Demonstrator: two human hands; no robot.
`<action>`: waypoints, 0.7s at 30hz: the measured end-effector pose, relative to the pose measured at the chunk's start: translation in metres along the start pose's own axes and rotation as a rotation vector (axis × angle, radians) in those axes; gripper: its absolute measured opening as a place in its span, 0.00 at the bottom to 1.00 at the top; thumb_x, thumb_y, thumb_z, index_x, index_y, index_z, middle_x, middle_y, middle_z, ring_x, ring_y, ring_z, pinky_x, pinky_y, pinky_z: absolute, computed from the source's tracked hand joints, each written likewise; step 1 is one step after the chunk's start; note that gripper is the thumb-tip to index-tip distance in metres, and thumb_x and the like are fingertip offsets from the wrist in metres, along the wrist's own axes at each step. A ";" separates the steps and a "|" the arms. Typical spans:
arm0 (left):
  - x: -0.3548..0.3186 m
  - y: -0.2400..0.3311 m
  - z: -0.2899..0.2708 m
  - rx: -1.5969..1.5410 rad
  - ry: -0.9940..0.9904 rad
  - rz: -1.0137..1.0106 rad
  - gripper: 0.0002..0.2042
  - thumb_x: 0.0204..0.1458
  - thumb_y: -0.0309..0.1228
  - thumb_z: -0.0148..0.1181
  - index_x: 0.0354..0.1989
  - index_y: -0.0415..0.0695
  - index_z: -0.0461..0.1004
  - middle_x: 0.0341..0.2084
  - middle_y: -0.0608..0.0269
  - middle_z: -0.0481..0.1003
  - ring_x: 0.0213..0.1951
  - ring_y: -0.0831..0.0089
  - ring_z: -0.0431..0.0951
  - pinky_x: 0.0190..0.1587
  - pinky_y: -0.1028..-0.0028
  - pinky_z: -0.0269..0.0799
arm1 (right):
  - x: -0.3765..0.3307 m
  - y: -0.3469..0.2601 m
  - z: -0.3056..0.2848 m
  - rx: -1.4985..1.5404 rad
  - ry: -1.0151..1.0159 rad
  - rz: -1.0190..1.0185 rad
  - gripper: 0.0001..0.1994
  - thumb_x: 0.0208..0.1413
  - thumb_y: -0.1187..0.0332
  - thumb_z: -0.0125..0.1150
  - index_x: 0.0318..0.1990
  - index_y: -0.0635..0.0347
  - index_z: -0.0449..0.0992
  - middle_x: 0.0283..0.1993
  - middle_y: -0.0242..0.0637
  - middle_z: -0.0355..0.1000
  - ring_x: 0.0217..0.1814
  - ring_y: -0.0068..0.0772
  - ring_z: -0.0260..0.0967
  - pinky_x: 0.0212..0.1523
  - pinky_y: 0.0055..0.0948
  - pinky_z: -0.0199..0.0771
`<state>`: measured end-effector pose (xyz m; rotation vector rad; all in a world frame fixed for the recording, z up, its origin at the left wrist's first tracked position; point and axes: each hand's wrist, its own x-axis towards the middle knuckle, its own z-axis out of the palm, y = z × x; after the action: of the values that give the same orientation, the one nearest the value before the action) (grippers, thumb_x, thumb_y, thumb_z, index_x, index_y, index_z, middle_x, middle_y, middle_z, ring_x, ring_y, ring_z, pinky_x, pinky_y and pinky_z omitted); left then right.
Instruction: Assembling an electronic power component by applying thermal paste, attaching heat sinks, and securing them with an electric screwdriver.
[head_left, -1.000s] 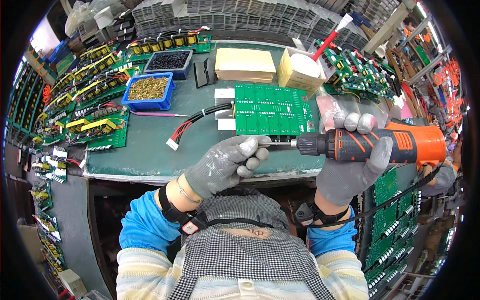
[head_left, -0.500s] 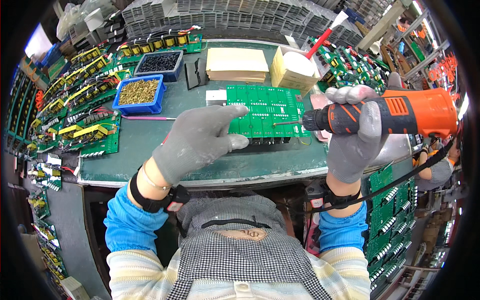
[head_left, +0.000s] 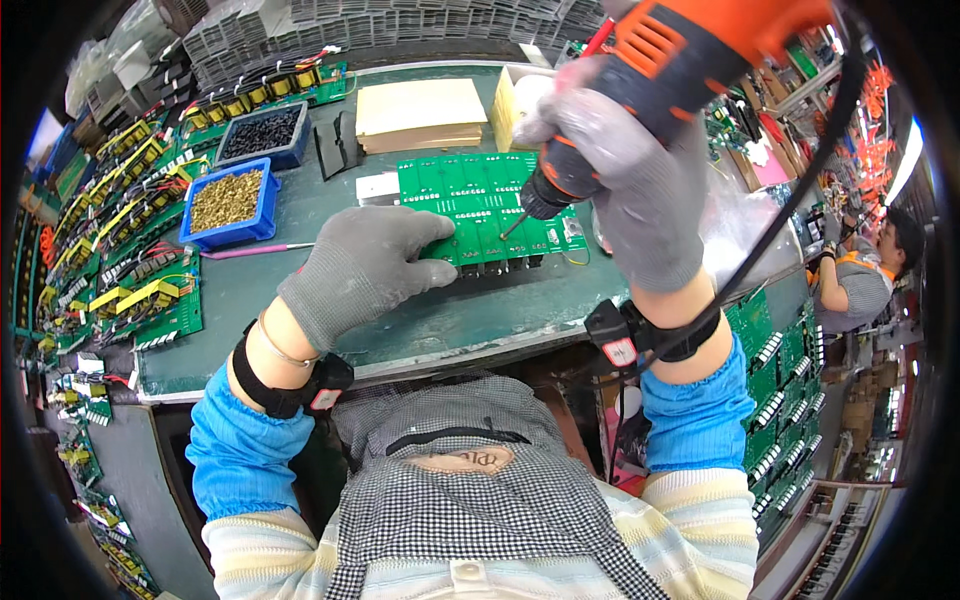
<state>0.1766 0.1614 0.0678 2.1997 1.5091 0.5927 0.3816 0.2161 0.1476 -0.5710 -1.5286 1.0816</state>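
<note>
A green circuit board [head_left: 465,205] lies on the bench in front of me, dark parts showing under its near edge. My left hand [head_left: 365,265], in a grey glove, grips its left near corner, forefinger on top and thumb at the front edge. My right hand [head_left: 640,185], also gloved, is wrapped round an orange and black power drill [head_left: 665,65]. The drill tilts down to the left, and the tip of its thin bit meets the board near the middle. A pale block [head_left: 377,188] sits against the board's left side.
Left of the board stand a blue bin of brass-coloured screws [head_left: 228,203] and a bin of black parts [head_left: 262,135]. A pink-handled tool [head_left: 255,250] lies near them. Behind is a stack of cream sheets [head_left: 420,112]. Assembled boards [head_left: 140,240] crowd the left; a co-worker [head_left: 860,270] is at right.
The drill has swung from nearly level to a steep tilt, its bit now on another spot nearer the board's front. My left hand has come down onto the board's corner.
</note>
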 end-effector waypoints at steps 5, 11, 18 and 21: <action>0.002 0.000 0.001 -0.012 0.003 0.030 0.22 0.43 0.38 0.71 0.48 0.44 0.79 0.28 0.53 0.77 0.30 0.60 0.78 0.36 0.67 0.73 | 0.010 0.004 0.002 -0.114 -0.069 0.037 0.13 0.46 0.67 0.72 0.34 0.61 0.74 0.26 0.29 0.73 0.27 0.18 0.71 0.27 0.22 0.72; 0.002 0.002 -0.001 0.032 -0.014 0.007 0.21 0.44 0.39 0.71 0.47 0.45 0.79 0.29 0.54 0.78 0.31 0.60 0.79 0.36 0.66 0.73 | 0.004 0.001 0.010 -0.171 -0.011 0.071 0.06 0.51 0.71 0.60 0.33 0.64 0.74 0.28 0.36 0.73 0.30 0.31 0.74 0.38 0.30 0.76; 0.000 0.004 0.001 0.045 -0.013 0.016 0.22 0.44 0.39 0.70 0.48 0.45 0.78 0.26 0.55 0.75 0.30 0.60 0.77 0.36 0.66 0.72 | 0.003 -0.039 -0.013 0.448 -0.304 -0.156 0.25 0.55 0.45 0.60 0.43 0.58 0.64 0.31 0.27 0.55 0.31 0.25 0.53 0.37 0.33 0.57; -0.007 0.003 -0.007 -0.060 -0.078 -0.079 0.24 0.44 0.38 0.70 0.51 0.45 0.76 0.24 0.56 0.73 0.28 0.61 0.75 0.35 0.66 0.71 | -0.014 -0.035 -0.001 0.267 -0.050 -0.282 0.31 0.55 0.46 0.59 0.57 0.60 0.63 0.35 0.29 0.60 0.33 0.28 0.59 0.41 0.37 0.65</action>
<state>0.1727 0.1540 0.0749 2.0835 1.5102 0.5139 0.3929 0.1892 0.1708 -0.1401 -1.4276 1.0621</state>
